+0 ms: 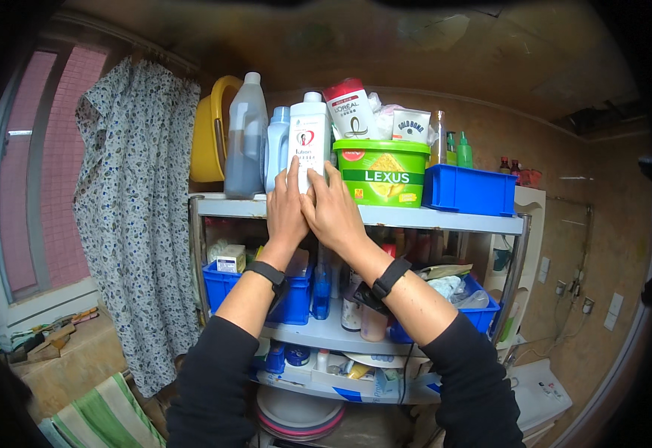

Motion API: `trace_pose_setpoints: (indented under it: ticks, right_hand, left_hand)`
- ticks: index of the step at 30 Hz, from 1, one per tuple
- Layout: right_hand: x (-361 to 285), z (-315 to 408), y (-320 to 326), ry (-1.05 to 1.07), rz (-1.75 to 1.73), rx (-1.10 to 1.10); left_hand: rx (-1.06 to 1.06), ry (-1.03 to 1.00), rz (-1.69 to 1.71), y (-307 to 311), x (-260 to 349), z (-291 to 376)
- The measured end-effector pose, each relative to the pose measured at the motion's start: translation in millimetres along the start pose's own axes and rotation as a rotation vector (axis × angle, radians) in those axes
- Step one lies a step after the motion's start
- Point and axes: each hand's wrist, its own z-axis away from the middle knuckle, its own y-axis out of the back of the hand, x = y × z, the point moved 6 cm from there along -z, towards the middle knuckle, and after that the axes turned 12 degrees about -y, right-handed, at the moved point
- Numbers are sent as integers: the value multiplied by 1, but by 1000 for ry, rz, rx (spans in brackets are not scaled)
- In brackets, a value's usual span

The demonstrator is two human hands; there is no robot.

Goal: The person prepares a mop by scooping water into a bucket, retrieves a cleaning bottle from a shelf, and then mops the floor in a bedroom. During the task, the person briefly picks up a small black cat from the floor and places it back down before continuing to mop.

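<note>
A white lotion bottle [310, 131] stands upright at the front of the top shelf [443, 219]. Against its lower front rest the fingers of my left hand [288, 215] and my right hand [334, 215], side by side and touching, neither closed around it. Left of the bottle are a pale blue bottle [277, 145] and a large jug of dark liquid [246, 145]. To its right sits a green Lexus tub [381, 179] holding a L'Oréal bottle [354, 112], a Gold Bond tube [411, 124] and plastic bags. A blue bin [471, 189] with a green bottle stands farther right.
Blue bins [476, 305] and bottles fill the middle shelf, with small containers on the lower one [303, 381]. Basins [301, 411] lie beneath. A yellow basin [208, 137] and a patterned curtain [141, 224] border the left; a sink [539, 397] is at lower right.
</note>
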Motion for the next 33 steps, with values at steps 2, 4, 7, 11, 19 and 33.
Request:
trace_pose_setpoints:
  ticks: [2, 4, 7, 11, 19, 33]
  right_hand:
    - [1, -8, 1, 15, -37, 4]
    - [4, -12, 1, -16, -64, -27]
    - [3, -13, 4, 20, -80, -69]
    - [5, -22, 13, 122, -275, -92]
    - [20, -34, 13, 154, -291, -103]
    - [4, -2, 16, 154, -60, -60]
  left_hand:
    - [-57, 14, 21, -2, -3, -5]
    - [-90, 30, -5, -1, -2, -7]
    - [-77, 99, 55, 4, -1, -10]
    - [32, 164, 114, 11, -2, -24]
    - [-24, 84, 95, -2, 3, -27]
    - [-162, 65, -71, 9, 9, 1]
